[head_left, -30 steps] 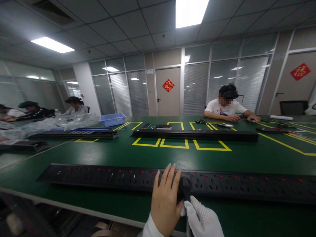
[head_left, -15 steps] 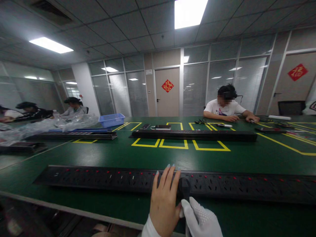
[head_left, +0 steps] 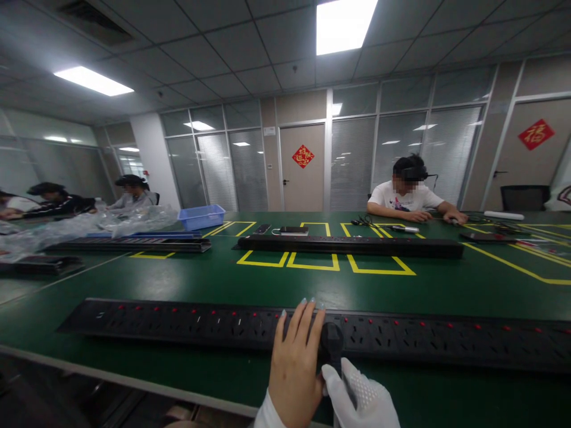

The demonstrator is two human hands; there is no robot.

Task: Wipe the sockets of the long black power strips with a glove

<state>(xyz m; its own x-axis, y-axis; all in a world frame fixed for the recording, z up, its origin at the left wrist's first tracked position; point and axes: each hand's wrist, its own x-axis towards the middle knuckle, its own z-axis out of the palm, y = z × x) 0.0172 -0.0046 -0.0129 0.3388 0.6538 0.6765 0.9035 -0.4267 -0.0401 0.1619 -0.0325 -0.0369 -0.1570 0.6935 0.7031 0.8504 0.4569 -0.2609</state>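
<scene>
A long black power strip [head_left: 191,326] with a row of sockets and small red switches lies across the near part of the green table. My left hand [head_left: 294,362], bare, rests flat on its middle with fingers stretched out. Just right of those fingers, a black plug [head_left: 332,340] sits against the strip's sockets; how deep it goes in cannot be made out. In a white dotted glove, my right hand [head_left: 360,397] is closed around the lower end of the plug, where its cord begins. The gloved fingertips touch the side of my left hand.
Another black power strip [head_left: 348,246] lies farther back over yellow tape outlines. Dark metal housings [head_left: 134,245], plastic wrap [head_left: 116,220] and a blue basket [head_left: 201,217] are at left. Phones [head_left: 292,230] lie behind. A co-worker [head_left: 405,190] sits across, with cables nearby.
Very little differs. My gloved right hand has shifted slightly left, while my left hand stays flat on the power strip and the plug keeps its place.
</scene>
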